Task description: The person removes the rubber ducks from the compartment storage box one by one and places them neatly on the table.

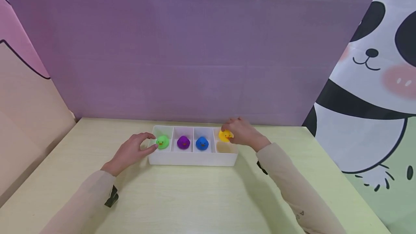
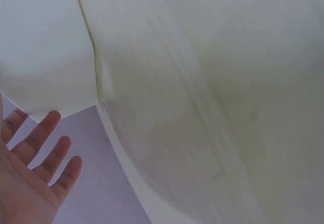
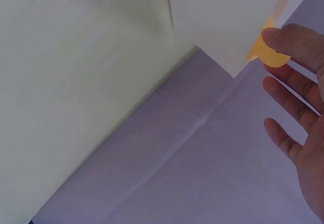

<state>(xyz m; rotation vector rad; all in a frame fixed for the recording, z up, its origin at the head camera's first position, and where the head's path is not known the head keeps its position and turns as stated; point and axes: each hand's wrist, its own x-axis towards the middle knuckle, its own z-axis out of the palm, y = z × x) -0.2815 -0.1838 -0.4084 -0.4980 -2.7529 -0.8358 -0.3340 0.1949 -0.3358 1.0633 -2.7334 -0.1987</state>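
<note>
A white divided box [image 1: 191,159] sits near the back of the table, one toy duck in each compartment of its left three. A green duck [image 1: 162,142] is at the left end, then a purple duck [image 1: 183,142] and a blue duck [image 1: 202,143]. Over the right end compartment, a yellow duck [image 1: 225,135] is pinched between thumb and fingers of my right hand [image 1: 242,133]; the right wrist view shows the yellow duck [image 3: 273,54] above the box rim. My left hand [image 1: 131,151] reaches to the box's left end, thumb tip beside the green duck, fingers spread and relaxed.
The pale wooden table [image 1: 182,198] extends in front of the box and to both sides. A purple cloth backdrop [image 1: 195,46] rises right behind its far edge. A panda picture [image 1: 364,93] covers the right wall.
</note>
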